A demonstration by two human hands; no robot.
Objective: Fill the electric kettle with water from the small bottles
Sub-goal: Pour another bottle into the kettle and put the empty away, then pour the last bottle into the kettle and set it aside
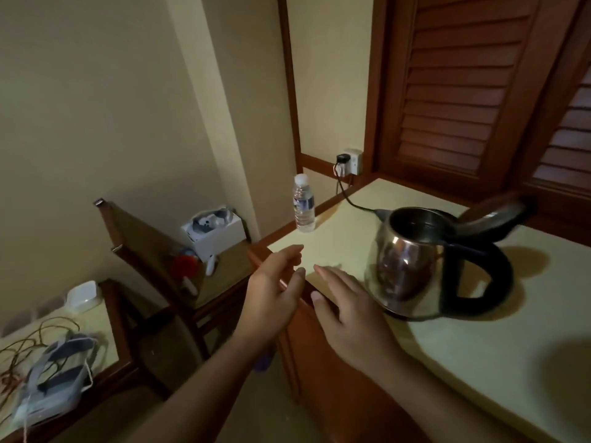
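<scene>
A steel electric kettle (412,266) with a black handle stands on the pale counter (463,340), its lid hinged open at the back. A small clear water bottle (303,204) with a white cap stands upright near the counter's far left corner. My left hand (276,297) hovers over the counter's left edge with loosely spread fingers and holds nothing. My right hand (343,306) reaches out flat just left of the kettle, empty, not touching it.
The kettle's black cord (347,195) runs to a wall socket (350,161). A wooden chair (153,251) stands left of the counter. A white box (214,230) sits on a lower surface. A side table (96,343) holds cables and a device.
</scene>
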